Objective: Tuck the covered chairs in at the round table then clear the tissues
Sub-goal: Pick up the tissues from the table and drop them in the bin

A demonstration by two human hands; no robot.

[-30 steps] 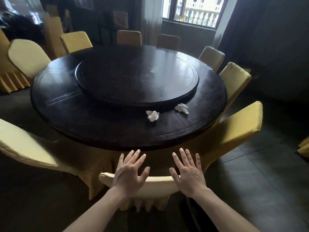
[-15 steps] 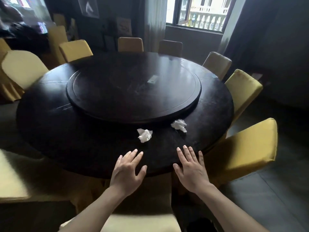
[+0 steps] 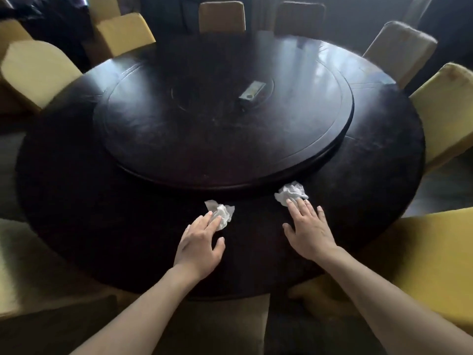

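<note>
Nearest, tucked chair (image 3: 225,326) under table edge, back just visible between forearms. Left hand (image 3: 198,245) flat over dark round table (image 3: 76,201), fingers straight and lightly spread, tips touching left crumpled tissue (image 3: 221,213). Right hand (image 3: 309,230) likewise spread, fingertips on right crumpled tissue (image 3: 291,192); neither tissue pinched. Both tissues on outer table ring, just beside raised turntable (image 3: 222,124). Small flat object (image 3: 252,91) on turntable centre, blurred. Yellow covered chairs (image 3: 445,108) ringed round far rim.
</note>
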